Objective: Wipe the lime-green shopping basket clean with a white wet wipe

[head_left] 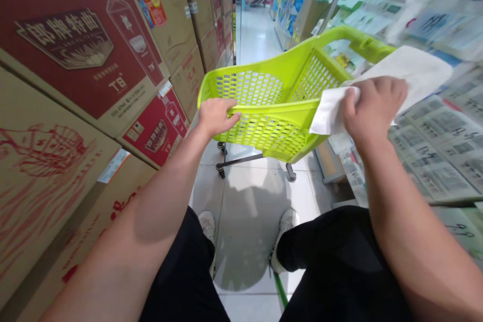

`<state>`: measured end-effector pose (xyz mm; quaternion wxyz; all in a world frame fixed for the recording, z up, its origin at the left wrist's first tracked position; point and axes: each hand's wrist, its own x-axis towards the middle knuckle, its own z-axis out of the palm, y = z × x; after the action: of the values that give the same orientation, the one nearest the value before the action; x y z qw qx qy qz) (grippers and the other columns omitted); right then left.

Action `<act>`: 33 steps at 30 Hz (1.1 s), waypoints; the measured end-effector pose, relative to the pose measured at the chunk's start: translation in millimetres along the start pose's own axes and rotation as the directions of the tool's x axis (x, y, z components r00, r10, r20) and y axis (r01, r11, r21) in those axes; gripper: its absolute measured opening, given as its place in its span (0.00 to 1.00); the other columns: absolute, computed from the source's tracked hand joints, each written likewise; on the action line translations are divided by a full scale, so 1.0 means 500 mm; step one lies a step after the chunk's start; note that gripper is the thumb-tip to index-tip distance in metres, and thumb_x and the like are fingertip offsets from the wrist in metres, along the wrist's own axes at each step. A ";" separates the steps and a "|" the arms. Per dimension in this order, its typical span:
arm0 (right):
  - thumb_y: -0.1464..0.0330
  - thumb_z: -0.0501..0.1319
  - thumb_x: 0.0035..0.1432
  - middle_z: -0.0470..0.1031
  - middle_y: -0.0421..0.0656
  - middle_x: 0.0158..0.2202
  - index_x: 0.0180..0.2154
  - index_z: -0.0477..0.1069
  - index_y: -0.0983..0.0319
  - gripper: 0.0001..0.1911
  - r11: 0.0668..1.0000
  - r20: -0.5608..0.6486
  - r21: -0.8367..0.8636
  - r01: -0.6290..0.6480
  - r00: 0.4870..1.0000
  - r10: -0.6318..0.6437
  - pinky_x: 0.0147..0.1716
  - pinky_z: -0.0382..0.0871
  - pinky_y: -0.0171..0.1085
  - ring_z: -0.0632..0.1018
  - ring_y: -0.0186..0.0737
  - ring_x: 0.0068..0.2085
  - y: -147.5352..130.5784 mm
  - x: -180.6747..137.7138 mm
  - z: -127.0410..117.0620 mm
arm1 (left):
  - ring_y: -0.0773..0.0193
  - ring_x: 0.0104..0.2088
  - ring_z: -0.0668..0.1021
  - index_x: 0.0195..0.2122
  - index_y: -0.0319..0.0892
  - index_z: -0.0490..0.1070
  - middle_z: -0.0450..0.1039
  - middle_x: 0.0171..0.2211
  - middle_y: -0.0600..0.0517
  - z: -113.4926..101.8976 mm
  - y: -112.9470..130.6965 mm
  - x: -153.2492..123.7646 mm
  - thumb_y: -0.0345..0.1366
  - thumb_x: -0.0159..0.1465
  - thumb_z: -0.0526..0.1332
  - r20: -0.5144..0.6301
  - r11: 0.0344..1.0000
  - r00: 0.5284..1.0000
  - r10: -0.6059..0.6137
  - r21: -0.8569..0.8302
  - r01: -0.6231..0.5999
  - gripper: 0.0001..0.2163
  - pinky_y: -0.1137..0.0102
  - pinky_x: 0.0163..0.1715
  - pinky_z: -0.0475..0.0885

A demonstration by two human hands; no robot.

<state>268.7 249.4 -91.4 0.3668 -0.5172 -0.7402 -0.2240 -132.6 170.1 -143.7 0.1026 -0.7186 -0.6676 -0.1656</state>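
A lime-green plastic shopping cart (264,88) on small wheels stands in the aisle right in front of me. My left hand (217,115) grips its near rim at the left corner, fingers curled over the edge. My right hand (373,105) is closed on a white cloth (411,68) held at the cart's near right corner; the cloth fans out up and to the right beyond my fingers. Below, my black trousers and white shoes (285,221) show on the pale tiled floor.
Stacked cardboard cartons with red labels (94,55) wall the left side. Shelves of packaged goods (437,146) line the right. The aisle's tiled floor (256,35) runs on ahead past the cart toward more shelving.
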 end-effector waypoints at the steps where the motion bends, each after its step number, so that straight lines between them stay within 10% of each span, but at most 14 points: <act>1: 0.42 0.43 0.74 0.77 0.65 0.55 0.53 0.81 0.56 0.36 1.000 0.020 0.010 0.019 1.000 -0.019 0.59 0.55 0.71 0.68 0.76 0.60 -0.018 -0.009 -0.003 | 0.42 0.50 0.83 0.45 0.47 0.80 0.85 0.48 0.43 0.002 -0.002 -0.001 0.52 0.72 0.52 -0.011 1.000 1.000 -0.016 0.000 0.016 0.20 0.56 0.41 0.70; 6: 0.45 0.49 0.74 0.75 0.61 0.58 0.63 0.74 0.62 0.34 0.970 0.239 0.124 0.208 0.943 -0.232 0.63 0.59 0.72 0.70 0.73 0.63 -0.176 -0.066 -0.001 | 0.40 0.53 0.80 0.44 0.45 0.80 0.84 0.49 0.40 0.003 0.002 -0.011 0.47 0.74 0.51 -0.113 0.999 0.993 -0.032 0.009 0.033 0.19 0.49 0.52 0.68; 11: 0.49 0.52 0.76 0.72 0.60 0.68 0.72 0.66 0.62 0.34 0.892 0.265 0.259 0.371 0.861 -0.435 0.68 0.60 0.66 0.70 0.68 0.67 -0.274 -0.095 -0.007 | 0.46 0.60 0.78 0.66 0.43 0.71 0.79 0.63 0.43 -0.006 0.061 -0.030 0.36 0.72 0.53 -0.252 0.985 0.967 -0.027 -0.171 -0.017 0.23 0.52 0.62 0.64; 18: 0.49 0.46 0.77 0.80 0.57 0.47 0.53 0.80 0.59 0.30 0.973 0.188 0.138 0.184 0.960 -0.208 0.61 0.63 0.69 0.73 0.70 0.57 -0.192 -0.046 -0.043 | 0.41 0.52 0.80 0.47 0.45 0.78 0.83 0.48 0.39 -0.019 0.053 -0.033 0.47 0.75 0.51 -0.091 0.997 0.993 0.077 0.021 -0.075 0.18 0.50 0.54 0.67; 26: 0.51 0.45 0.76 0.76 0.60 0.56 0.56 0.78 0.59 0.30 0.997 0.119 0.000 0.078 0.990 -0.077 0.67 0.54 0.75 0.69 0.72 0.63 -0.077 -0.016 -0.012 | 0.41 0.49 0.82 0.41 0.43 0.82 0.84 0.39 0.38 -0.015 -0.102 -0.048 0.55 0.76 0.43 -0.041 0.983 0.983 -0.179 0.030 0.180 0.31 0.49 0.56 0.71; 33: 0.45 0.47 0.76 0.74 0.59 0.63 0.65 0.71 0.62 0.35 0.948 0.226 0.192 0.252 0.929 -0.293 0.73 0.52 0.72 0.66 0.68 0.70 -0.170 -0.071 0.071 | 0.45 0.50 0.85 0.45 0.43 0.83 0.84 0.37 0.44 -0.002 -0.005 -0.044 0.52 0.78 0.41 0.027 0.996 0.999 -0.018 -0.084 0.020 0.30 0.40 0.74 0.56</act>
<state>185.4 222.3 -137.0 0.2753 -0.4022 -0.8610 -0.1456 -136.4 149.7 -151.3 0.0617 -0.7181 -0.6680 -0.1852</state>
